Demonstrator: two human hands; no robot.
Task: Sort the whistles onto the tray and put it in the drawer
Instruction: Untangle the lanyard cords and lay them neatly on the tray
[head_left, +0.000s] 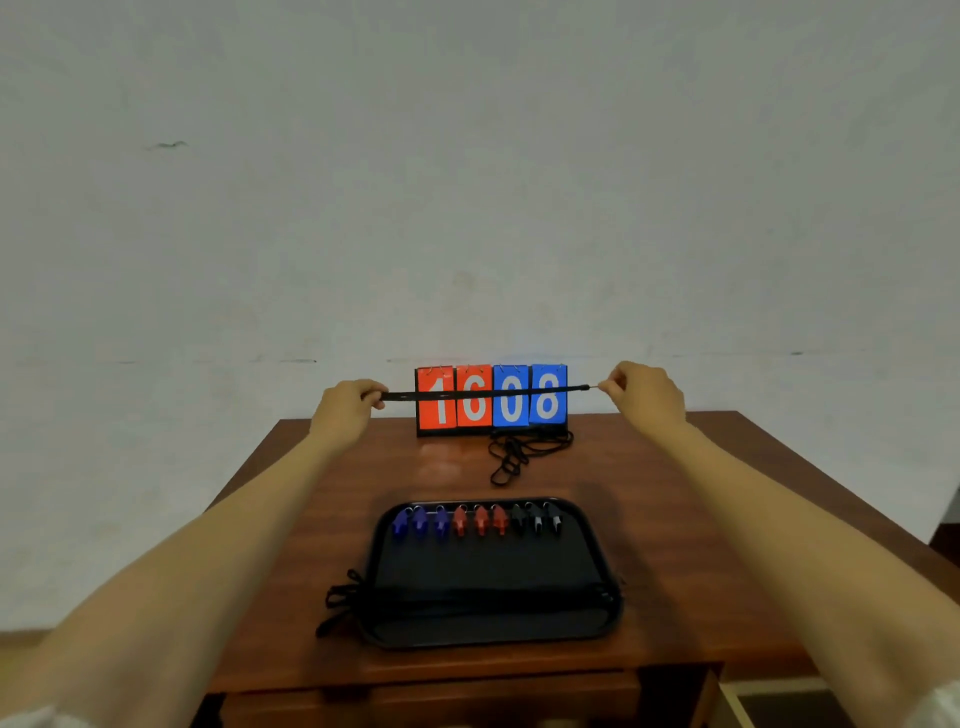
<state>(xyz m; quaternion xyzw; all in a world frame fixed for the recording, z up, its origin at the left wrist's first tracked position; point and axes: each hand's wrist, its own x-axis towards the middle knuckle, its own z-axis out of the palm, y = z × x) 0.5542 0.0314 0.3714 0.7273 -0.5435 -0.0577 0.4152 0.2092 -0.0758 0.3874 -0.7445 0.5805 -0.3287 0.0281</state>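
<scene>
Head view: a black tray (488, 571) is set on the counter (332, 530), toward its front edge. Bundled lanyards (467, 605) are laid along the tray's near side. Nine whistles (480, 519) are lined up along its far side, grouped blue, red, black. Beyond the tray, a loose black cord (511, 457) is left coiled on the counter. Further back a black strap (488, 395) is held taut in the air, one end gripped by the left hand (345, 402), the other pinched by the right hand (644, 392), in front of a flip scoreboard (545, 415). Step judged: whistle sorting looks done, straps being straightened. Next the strap needs lowering onto the bundle, then the tray carried level to the drawer — not clearly made out.
</scene>
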